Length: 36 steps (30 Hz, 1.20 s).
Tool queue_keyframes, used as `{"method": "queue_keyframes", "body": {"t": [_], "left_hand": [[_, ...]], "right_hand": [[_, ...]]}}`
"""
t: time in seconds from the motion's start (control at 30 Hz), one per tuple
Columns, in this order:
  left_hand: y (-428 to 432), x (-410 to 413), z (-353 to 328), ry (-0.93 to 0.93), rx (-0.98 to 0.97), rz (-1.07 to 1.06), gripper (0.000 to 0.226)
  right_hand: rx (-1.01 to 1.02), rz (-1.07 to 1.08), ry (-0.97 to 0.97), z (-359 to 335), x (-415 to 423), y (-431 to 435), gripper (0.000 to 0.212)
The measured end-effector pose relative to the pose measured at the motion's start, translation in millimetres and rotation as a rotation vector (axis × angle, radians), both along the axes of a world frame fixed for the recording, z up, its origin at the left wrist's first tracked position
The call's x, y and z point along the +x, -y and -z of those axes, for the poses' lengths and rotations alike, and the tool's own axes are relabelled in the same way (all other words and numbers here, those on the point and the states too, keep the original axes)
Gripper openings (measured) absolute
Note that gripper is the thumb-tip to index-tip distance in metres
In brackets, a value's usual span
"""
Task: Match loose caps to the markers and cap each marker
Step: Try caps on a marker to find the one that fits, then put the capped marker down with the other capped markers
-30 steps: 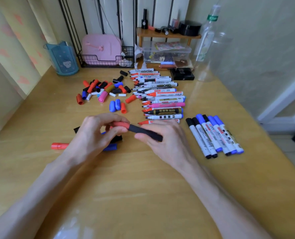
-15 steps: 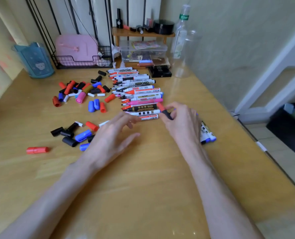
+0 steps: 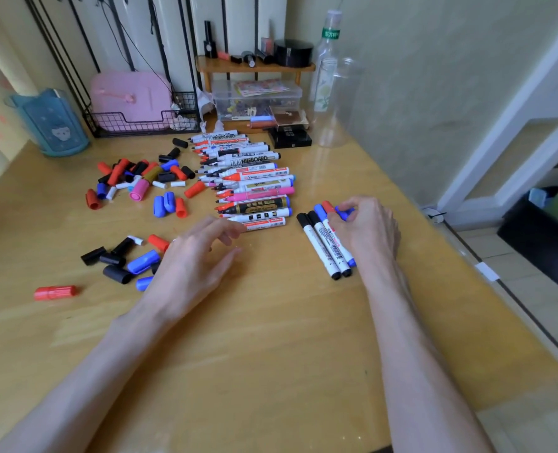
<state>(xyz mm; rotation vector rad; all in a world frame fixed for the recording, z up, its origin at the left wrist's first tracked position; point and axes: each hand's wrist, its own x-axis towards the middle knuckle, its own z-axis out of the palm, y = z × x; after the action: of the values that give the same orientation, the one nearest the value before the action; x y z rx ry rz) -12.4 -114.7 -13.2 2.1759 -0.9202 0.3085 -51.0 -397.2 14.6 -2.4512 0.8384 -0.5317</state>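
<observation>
A row of uncapped markers (image 3: 254, 184) lies at the table's middle, tips pointing left. Left of it is a pile of loose caps (image 3: 140, 181) in red, blue, black, white and pink. A nearer cluster of caps (image 3: 124, 259) and a lone red cap (image 3: 55, 292) lie front left. To the right sit the capped markers (image 3: 326, 246) side by side. My right hand (image 3: 365, 227) is curled over their far end and grips the red-capped marker (image 3: 328, 206); its barrel is hidden under my fingers. My left hand (image 3: 199, 256) hovers relaxed and empty near the closest uncapped marker.
A teal bin (image 3: 55, 125) stands back left, and a wire basket (image 3: 133, 125) holding a pink case stands beside it. A clear storage box (image 3: 254, 96), a black box (image 3: 290, 137), a bottle (image 3: 326, 60) and a clear jar (image 3: 339, 103) line the back. The table edge (image 3: 467, 243) runs along the right.
My hands parted after pressing the red cap onto the black marker. The right hand carried it right to the capped row. The left hand let go and opened.
</observation>
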Motion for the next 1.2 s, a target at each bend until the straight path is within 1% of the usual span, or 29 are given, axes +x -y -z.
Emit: {"method": "queue_keyframes", "body": {"t": [0.17,0.27,0.33,0.4,0.5,0.57,0.63,0.73,0.83,0.93,1.0,1.07,1.2], "left_hand": [[-7,0,-3,-0.010,-0.001,-0.013,0.027],[-16,0,-9,-0.009,-0.003,-0.045,0.026],[-25,0,-15,-0.015,-0.009,-0.074,0.025],[-38,0,-19,-0.024,-0.020,-0.108,0.024],[-63,2,-23,-0.030,-0.012,-0.170,0.021],[-80,4,-24,-0.043,-0.003,-0.204,0.021],[-95,3,-26,-0.065,0.024,-0.200,0.019],[-115,2,-24,-0.075,0.104,-0.127,0.021],[-131,3,-16,-0.051,0.176,-0.103,0.044],[-136,2,-11,-0.053,0.221,-0.079,0.051],[-134,2,-9,-0.031,0.270,-0.070,0.048],[-130,2,-5,-0.010,0.298,-0.078,0.039],[-126,1,-3,-0.012,0.264,-0.092,0.031]], "right_hand": [[-0.037,-0.020,0.032,2,3,-3,0.028],[-0.102,-0.095,0.119,3,6,-11,0.023],[-0.148,-0.207,0.194,5,9,-22,0.022],[-0.182,-0.370,0.241,9,11,-38,0.020],[-0.277,-0.590,0.227,18,14,-59,0.021],[-0.290,-0.667,0.197,22,15,-68,0.025],[-0.299,-0.691,0.171,25,17,-73,0.027],[-0.300,-0.699,0.173,26,18,-74,0.029],[-0.285,-0.700,0.171,28,19,-74,0.033],[-0.287,-0.725,0.146,31,20,-73,0.026],[-0.305,-0.747,0.134,31,20,-74,0.023],[-0.310,-0.761,0.150,30,21,-78,0.020],[-0.260,-0.826,0.239,23,16,-91,0.013]]}}
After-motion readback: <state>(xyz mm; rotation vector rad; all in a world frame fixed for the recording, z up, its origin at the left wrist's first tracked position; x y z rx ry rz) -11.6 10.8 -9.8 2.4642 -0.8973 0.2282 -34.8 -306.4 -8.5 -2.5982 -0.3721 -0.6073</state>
